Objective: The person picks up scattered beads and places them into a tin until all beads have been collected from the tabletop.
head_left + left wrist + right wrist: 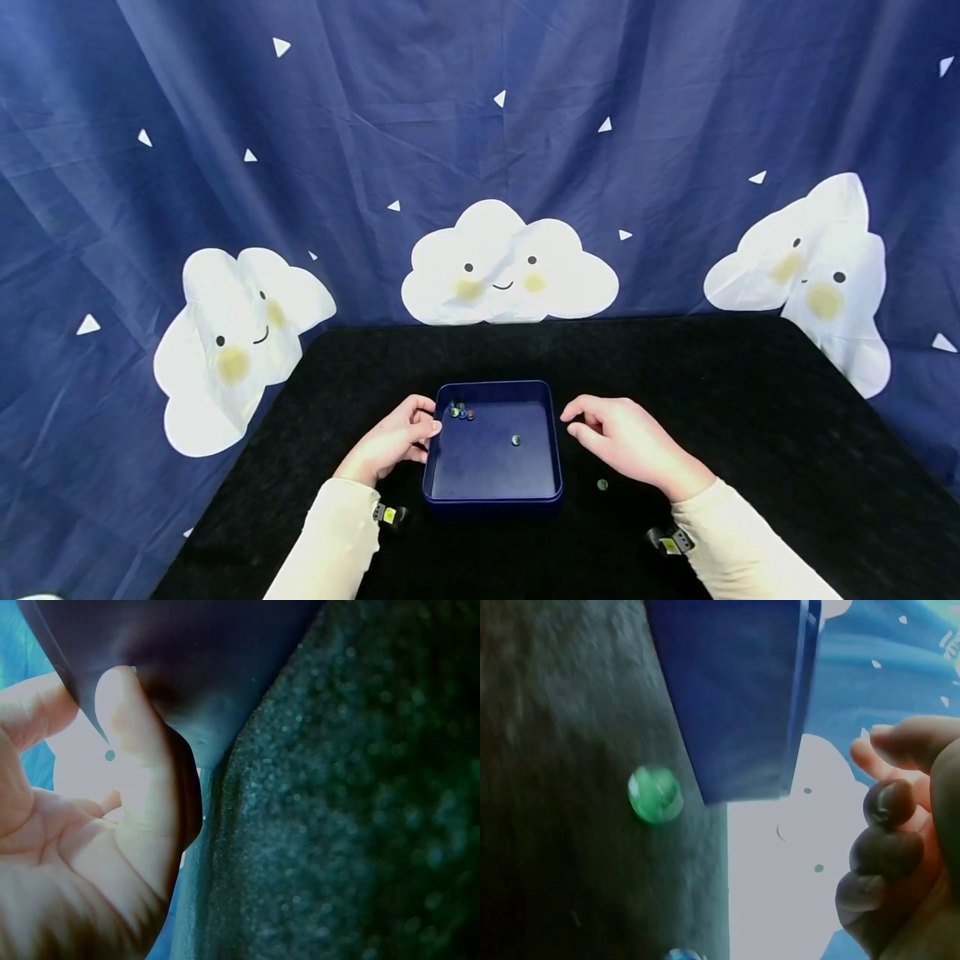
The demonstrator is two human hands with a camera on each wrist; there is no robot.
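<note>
A shallow square navy blue tray (pixel 495 502) sits on the black tabletop. My left hand (pixel 397 437) grips its left wall; in the left wrist view the thumb (pixel 124 712) presses against the tray's side. Several small glass marbles (pixel 461 412) cluster in the tray's back left corner, and a single marble (pixel 516 440) lies right of the middle. Beyond the right wall is my right hand (pixel 626 433), fingers loosely bent and holding nothing. A green marble (pixel 655 795) lies on the cloth near the tray's front right corner, below that hand.
Black cloth (pixel 750 417) covers the table. At the bottom edge of the right wrist view, part of a bluish marble (pixel 682 954) shows. Behind the table hangs a blue curtain (pixel 450 125) with white clouds. Each wrist carries a small camera.
</note>
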